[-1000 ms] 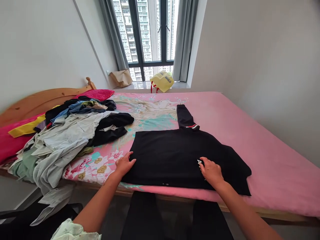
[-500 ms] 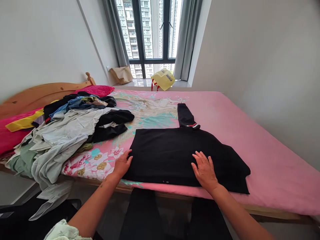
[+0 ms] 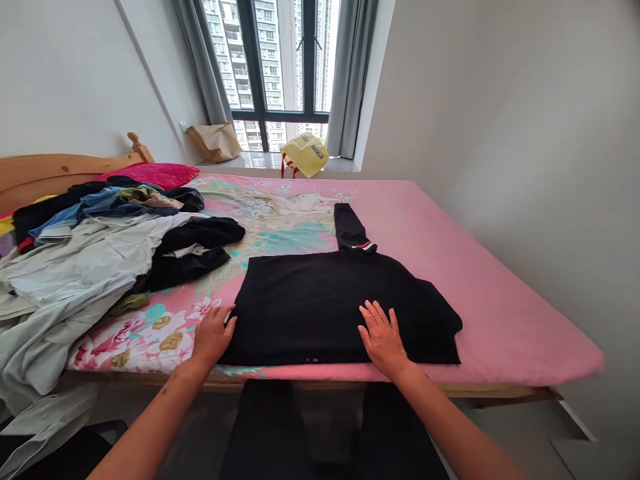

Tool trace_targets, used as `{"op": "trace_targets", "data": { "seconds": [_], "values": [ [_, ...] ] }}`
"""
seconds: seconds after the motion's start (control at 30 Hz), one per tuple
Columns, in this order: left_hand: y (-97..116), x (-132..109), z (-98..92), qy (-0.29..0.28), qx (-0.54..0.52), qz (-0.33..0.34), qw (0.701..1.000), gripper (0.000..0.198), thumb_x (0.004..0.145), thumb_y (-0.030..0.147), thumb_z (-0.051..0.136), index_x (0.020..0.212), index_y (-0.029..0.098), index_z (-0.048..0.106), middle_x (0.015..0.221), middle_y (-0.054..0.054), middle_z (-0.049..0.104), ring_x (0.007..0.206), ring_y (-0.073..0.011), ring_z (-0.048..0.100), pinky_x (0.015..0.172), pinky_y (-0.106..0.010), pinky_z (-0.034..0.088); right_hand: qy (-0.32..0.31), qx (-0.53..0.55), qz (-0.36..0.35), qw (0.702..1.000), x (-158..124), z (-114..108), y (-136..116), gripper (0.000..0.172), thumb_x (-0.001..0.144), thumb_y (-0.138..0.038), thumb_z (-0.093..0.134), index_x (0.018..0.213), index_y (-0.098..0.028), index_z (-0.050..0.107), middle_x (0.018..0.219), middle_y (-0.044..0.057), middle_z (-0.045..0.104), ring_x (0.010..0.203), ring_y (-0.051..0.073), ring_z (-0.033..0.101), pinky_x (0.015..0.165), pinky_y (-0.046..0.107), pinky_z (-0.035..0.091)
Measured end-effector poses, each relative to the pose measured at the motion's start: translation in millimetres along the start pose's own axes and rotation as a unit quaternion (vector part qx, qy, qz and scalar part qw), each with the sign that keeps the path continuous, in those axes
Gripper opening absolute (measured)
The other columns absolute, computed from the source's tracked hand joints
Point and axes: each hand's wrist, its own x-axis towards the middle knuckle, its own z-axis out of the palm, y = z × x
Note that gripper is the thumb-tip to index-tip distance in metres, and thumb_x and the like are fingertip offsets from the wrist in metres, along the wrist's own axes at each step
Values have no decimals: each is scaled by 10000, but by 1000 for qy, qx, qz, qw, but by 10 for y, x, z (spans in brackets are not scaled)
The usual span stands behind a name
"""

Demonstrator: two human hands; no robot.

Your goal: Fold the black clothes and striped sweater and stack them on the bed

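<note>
A black long-sleeved top [image 3: 310, 300] lies folded lengthwise and flat along the near edge of the bed. One sleeve [image 3: 350, 227] sticks out from its far side, with a red and white stripe where it meets the body. At the top's left end rests my left hand [image 3: 213, 333], its fingers loosely extended at the hem and holding nothing. My right hand [image 3: 383, 337] lies flat on the cloth right of the middle, fingers spread. A tiny light mark [image 3: 313, 360] shows on the near edge of the top.
A heap of mixed clothes [image 3: 100, 253] covers the bed's left side and hangs over its near edge. Behind it are a magenta pillow [image 3: 155, 175] and wooden headboard [image 3: 65, 170]. A brown paper bag [image 3: 215, 141] and yellow bag [image 3: 305, 155] sit on the windowsill.
The camera view has turned a little to the right, so everything appears further left. Both hands stay at about the same places on the top, which keeps its folded shape.
</note>
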Motion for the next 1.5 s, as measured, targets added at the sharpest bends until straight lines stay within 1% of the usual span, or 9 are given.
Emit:
{"op": "trace_targets", "data": {
  "seconds": [0.27,0.43,0.6,0.73,0.93,1.07,1.2,1.37,1.5],
  "values": [
    [378,-232,268,-105,125,129,978,506,875,415,375,1349,257,452,1483,-42,344,1382,-272,243,1095,-545,132,-58,22,-60,996,19,-89,-101,537,939,-462,301,1416,-217,333,1515,43,243,1410,230,120,1120,529,17],
    [319,-250,339,-150,180,110,966,568,861,447,355,1402,275,368,1523,-5,242,1414,-250,138,1107,-536,48,-104,-26,60,992,-406,77,499,724,879,-598,326,1436,-136,288,1501,119,257,1397,278,161,1099,573,24],
    [454,-136,303,-131,165,95,973,537,844,457,386,1314,224,498,1463,-67,377,1385,-290,229,1087,-576,124,13,-60,132,989,-772,-95,1152,500,911,-358,327,1365,-169,414,1449,97,376,1368,255,239,1087,529,160],
    [966,-14,362,-86,66,175,979,451,893,432,347,1237,228,555,1405,-67,464,1347,-245,331,1085,-488,252,56,-46,141,987,-743,-301,1335,416,822,-206,418,1216,-194,549,1361,76,481,1328,248,304,1076,475,216],
    [2217,118,694,-142,-38,322,935,414,936,290,293,1294,271,500,1435,-20,427,1354,-184,324,1116,-441,239,35,-5,73,997,-489,-284,1262,441,758,-164,487,1188,-235,557,1326,48,513,1319,249,302,1103,496,113],
    [2684,147,1011,-178,-1,254,951,451,935,322,303,1369,273,413,1467,-38,367,1376,-231,275,1123,-559,90,79,33,102,991,-454,-145,1268,281,734,-117,487,964,-217,614,1143,45,613,1219,237,409,1089,469,157],
    [2712,105,1212,-180,35,188,965,518,932,401,279,1423,242,320,1498,-44,293,1394,-250,221,1106,-603,35,125,46,164,977,-619,-44,1318,170,740,-124,466,844,-192,582,958,67,626,1037,229,503,989,402,313],
    [2672,77,1231,-168,41,202,964,558,929,441,263,1437,212,291,1506,-46,268,1399,-239,205,1118,-572,8,152,53,187,969,-671,-174,1332,387,764,-95,378,1106,-169,544,1167,82,573,1147,219,448,991,379,300],
    [2682,81,1222,-154,35,202,967,572,927,438,282,1445,198,268,1503,-68,278,1393,-241,224,1120,-563,17,60,32,190,980,-432,-379,1290,321,881,-223,373,1149,-206,548,1120,72,613,1099,223,476,921,370,307]
  ]
}}
